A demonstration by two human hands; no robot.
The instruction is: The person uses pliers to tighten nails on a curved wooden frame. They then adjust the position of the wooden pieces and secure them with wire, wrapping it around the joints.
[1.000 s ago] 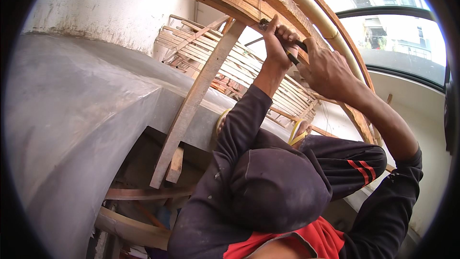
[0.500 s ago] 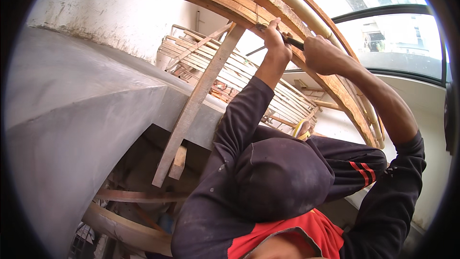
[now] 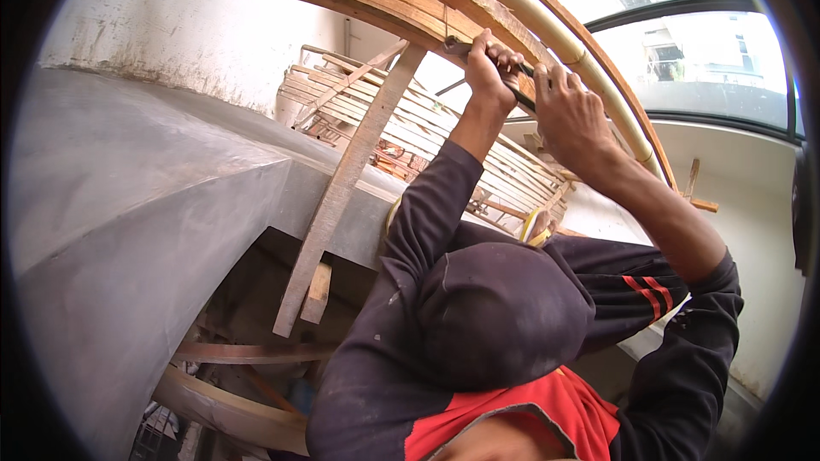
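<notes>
My left hand [image 3: 489, 72] is closed around a dark long-handled metal tool [image 3: 459, 49], whose exact kind I cannot make out. Its head sits against a wooden beam [image 3: 342, 4], where a thin wire or nail [image 3: 445, 19] stands out. Just to the right, my right hand [image 3: 571, 111] curls its fingers at the tool's rear end, its knuckles facing up. Two dark handle-like parts show between the hands. Both forearms reach up and forward to the beam.
A rough plank [image 3: 465, 0] and a bamboo pole [image 3: 547, 26] run beside the beam. An upright timber [image 3: 350, 171] stands below it. Grey concrete [image 3: 162, 179] lies at left, with a dark opening beneath. Behind is a slatted wood stack [image 3: 359, 111]; a window [image 3: 692, 51] is at right.
My right hand has turned from a tight fist on the handle to a looser curl, and has shifted slightly down. The left hand keeps its hold. The view has shifted slightly.
</notes>
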